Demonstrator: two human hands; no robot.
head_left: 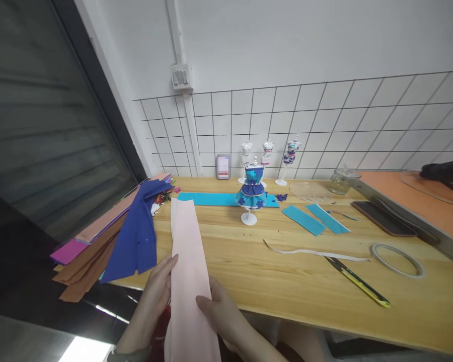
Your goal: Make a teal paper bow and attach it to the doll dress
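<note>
Your left hand (160, 279) and right hand (222, 307) pinch the pale pink strip (189, 251) along opposite edges. It reaches over the front edge of the tabletop (241, 266), right of the dark blue piece (134, 241).

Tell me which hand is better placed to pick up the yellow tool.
Right, I'd judge. The right hand is nearer the yellow tool, with the left hand on the far side of the pink strip. Both hands hold that strip, so the right would need to let go.
</note>
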